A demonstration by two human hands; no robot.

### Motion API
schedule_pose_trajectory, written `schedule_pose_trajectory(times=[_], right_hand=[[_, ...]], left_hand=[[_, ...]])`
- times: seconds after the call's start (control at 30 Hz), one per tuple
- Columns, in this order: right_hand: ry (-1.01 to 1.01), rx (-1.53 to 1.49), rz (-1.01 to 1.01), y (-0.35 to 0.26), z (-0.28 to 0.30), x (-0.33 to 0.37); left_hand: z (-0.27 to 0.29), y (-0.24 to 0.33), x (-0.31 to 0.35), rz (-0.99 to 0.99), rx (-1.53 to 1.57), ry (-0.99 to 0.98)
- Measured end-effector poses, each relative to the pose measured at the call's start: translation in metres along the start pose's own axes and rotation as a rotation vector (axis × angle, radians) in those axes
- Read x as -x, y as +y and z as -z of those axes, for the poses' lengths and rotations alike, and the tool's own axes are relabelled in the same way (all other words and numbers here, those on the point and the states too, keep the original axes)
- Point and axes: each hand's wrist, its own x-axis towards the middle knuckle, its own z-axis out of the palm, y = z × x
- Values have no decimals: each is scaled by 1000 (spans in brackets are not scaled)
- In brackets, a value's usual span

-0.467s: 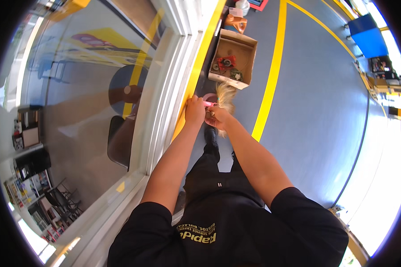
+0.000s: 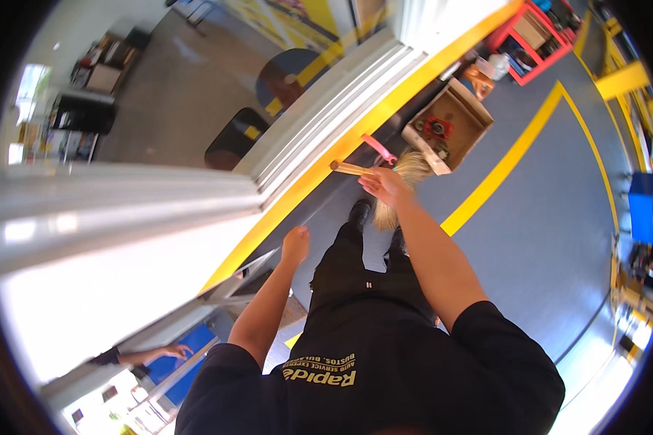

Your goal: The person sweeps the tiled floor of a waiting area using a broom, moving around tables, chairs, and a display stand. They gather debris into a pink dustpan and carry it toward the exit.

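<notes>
My right hand [image 2: 384, 185] is shut on the pale wooden handle [image 2: 348, 168] of a broom. Its straw bristles [image 2: 412, 170] fan out behind the hand and reach down towards my black shoes [image 2: 359, 212]. A pink curved piece [image 2: 379, 148] sits just above the handle, beside the yellow strip [image 2: 355, 141] along the white window frame. My left hand [image 2: 295, 243] hangs lower and to the left, apart from the broom, with its fingers loosely curled and nothing in them.
An open cardboard box [image 2: 479, 116] with red parts lies on the grey floor ahead, and a red crate [image 2: 537, 54] stands beyond it. A yellow floor line [image 2: 500, 181] runs diagonally at right. Another person's hand [image 2: 156, 353] shows at lower left.
Both hands were together at the pink piece. My left hand has since dropped away to the lower left, and my right hand grips the broom handle alone. The view has swung.
</notes>
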Motion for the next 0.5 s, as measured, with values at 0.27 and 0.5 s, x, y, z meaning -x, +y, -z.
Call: schedule_pose_trajectory(times=[0.27, 0.5], right_hand=[[109, 723, -128, 40, 29, 22], [25, 1072, 38, 111, 6, -26]], left_hand=[[-39, -14, -32, 349, 1007, -38], [-71, 74, -147, 217, 1020, 20]])
